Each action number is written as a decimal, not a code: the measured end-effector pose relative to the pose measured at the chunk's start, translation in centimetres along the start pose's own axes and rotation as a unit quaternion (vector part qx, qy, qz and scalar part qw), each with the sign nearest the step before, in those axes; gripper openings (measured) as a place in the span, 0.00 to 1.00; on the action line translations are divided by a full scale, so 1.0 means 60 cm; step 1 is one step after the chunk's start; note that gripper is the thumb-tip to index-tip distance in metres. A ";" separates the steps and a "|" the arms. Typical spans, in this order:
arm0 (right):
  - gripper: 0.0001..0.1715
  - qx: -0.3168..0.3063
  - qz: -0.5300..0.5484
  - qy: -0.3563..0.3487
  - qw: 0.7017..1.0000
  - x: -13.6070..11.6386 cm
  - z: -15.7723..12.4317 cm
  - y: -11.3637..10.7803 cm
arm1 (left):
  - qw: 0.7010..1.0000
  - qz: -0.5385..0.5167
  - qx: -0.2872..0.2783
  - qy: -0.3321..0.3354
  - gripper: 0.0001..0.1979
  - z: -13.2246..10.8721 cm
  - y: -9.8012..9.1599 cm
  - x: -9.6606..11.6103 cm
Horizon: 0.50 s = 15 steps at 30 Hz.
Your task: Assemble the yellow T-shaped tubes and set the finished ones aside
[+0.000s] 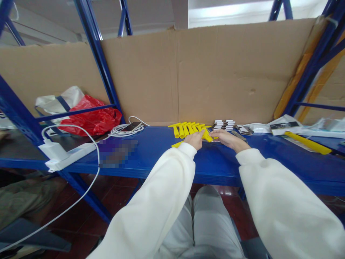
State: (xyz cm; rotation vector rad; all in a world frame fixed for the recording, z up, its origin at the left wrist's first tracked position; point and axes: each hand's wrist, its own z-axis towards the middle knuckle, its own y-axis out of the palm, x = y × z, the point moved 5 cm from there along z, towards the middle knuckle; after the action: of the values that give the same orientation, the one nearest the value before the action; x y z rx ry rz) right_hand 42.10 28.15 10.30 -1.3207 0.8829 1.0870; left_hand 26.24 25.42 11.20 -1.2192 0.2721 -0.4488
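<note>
A yellow T-shaped piece with a tube-like handle (207,136) is between my hands, low over the blue table. My left hand (194,140) is closed on it from the left, fingertips near its crossbar. From the right, the bent fingers of my right hand (228,139) close on the same piece at its edge; their tips are too small to see well. Several similar yellow T-shaped pieces (182,131) lie in a row just beyond my left hand, open tube ends facing me. Another yellow piece (177,144) is partly hidden by my left wrist.
Stacked small black-and-white packets (223,125) lie behind my right hand. A yellow tube (308,142) rests at the right. Leftward are a coiled white cable (126,129), a red plastic bag (91,115) and a power strip (72,157). Cardboard (215,72) walls the table's back.
</note>
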 end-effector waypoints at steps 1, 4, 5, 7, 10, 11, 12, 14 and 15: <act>0.08 -0.007 0.006 -0.001 1.000 0.000 0.000 0.000 | 1.000 0.001 0.002 -0.002 0.31 0.000 0.000 0.000; 0.08 -0.015 0.006 -0.003 1.000 0.001 -0.001 -0.001 | 1.000 0.008 0.003 -0.007 0.31 0.001 -0.002 0.000; 0.08 -0.015 0.001 -0.004 1.000 0.001 -0.001 -0.002 | 1.000 0.010 0.001 -0.008 0.31 0.001 -0.003 0.000; 0.10 -0.014 -0.010 -0.007 1.000 0.002 -0.002 -0.004 | 1.000 0.013 -0.003 -0.009 0.32 0.000 -0.005 0.002; 0.13 -0.016 -0.018 -0.015 1.000 0.002 -0.002 -0.005 | 1.000 0.019 -0.010 -0.009 0.33 -0.002 -0.008 0.005; 0.13 -0.018 -0.018 -0.019 0.999 0.002 -0.001 -0.005 | 1.000 0.020 -0.011 -0.009 0.33 -0.003 -0.009 0.006; 0.13 -0.021 -0.019 -0.022 0.999 0.002 -0.001 -0.005 | 1.000 0.022 -0.011 -0.009 0.33 -0.004 -0.010 0.006; 0.12 -0.024 -0.017 -0.024 0.999 0.001 -0.001 -0.003 | 1.000 0.024 -0.011 -0.008 0.33 -0.005 -0.012 0.008; 0.11 -0.022 -0.015 -0.022 0.999 0.001 0.000 -0.004 | 1.000 0.025 -0.011 -0.007 0.32 -0.006 -0.013 0.009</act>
State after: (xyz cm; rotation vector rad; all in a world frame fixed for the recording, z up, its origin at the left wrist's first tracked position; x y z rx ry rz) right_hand 42.32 28.17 10.31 -1.3377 0.8088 1.1143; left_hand 26.40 24.66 11.82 -1.2346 0.2953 -0.3936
